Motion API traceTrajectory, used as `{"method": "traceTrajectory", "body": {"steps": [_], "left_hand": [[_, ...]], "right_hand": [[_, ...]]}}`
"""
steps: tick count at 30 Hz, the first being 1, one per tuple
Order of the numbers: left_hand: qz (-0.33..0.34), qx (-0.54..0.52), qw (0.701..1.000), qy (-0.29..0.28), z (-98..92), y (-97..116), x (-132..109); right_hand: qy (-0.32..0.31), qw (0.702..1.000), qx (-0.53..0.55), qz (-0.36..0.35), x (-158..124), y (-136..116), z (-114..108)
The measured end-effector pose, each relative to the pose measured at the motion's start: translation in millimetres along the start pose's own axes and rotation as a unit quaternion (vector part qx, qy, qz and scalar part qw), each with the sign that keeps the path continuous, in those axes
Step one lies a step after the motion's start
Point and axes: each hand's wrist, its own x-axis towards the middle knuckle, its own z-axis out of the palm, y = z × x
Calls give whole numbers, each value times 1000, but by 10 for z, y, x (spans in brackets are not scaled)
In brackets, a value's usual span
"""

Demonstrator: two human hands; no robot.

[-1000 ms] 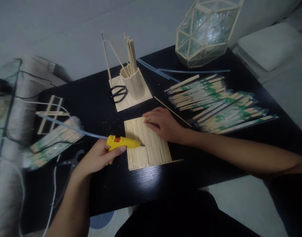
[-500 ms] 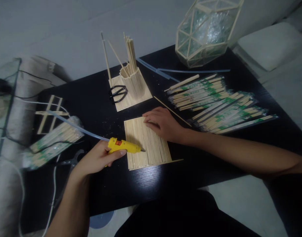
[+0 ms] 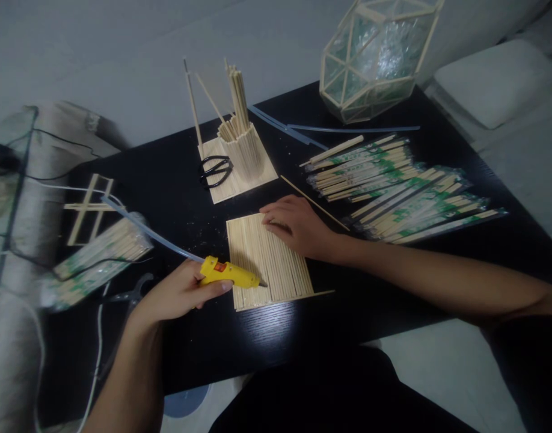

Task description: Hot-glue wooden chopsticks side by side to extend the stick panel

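My left hand point(image 3: 181, 291) is closed round a yellow hot glue gun point(image 3: 228, 273), with a long clear glue stick point(image 3: 152, 231) coming out of its back. The nozzle points right and hangs over the near part of a flat panel of wooden sticks point(image 3: 276, 264) laid side by side. One stick along the panel's near edge juts out past its right corner. My right hand point(image 3: 296, 222) lies at the far edge of the panel, its curled fingers and thumb closed on that edge. Its palm side is hidden.
Behind the panel, a stick base point(image 3: 226, 191) bears a round holder point(image 3: 245, 153) of sticks and black-handled scissors point(image 3: 216, 171). Wrapped chopsticks point(image 3: 393, 186) lie right; another pack point(image 3: 104, 261) and a small stick frame point(image 3: 91, 207) lie left. A geometric glass-like container point(image 3: 370, 66) stands far right.
The glue gun has shifted slightly toward me and tilted, its nozzle now lower and nearer the panel's near edge. My right hand and the panel have stayed about where they were.
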Motion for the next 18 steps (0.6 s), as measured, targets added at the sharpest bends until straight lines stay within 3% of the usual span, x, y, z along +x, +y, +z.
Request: {"method": "traceTrajectory", "body": {"steps": [12, 18], "left_hand": [[-14, 12, 999, -49, -2, 48, -14], [-2, 14, 999, -47, 4, 56, -18]], "right_hand": [[2, 1000, 4, -10, -10, 12, -4], [5, 1000, 3, -11, -8, 4, -4]]}}
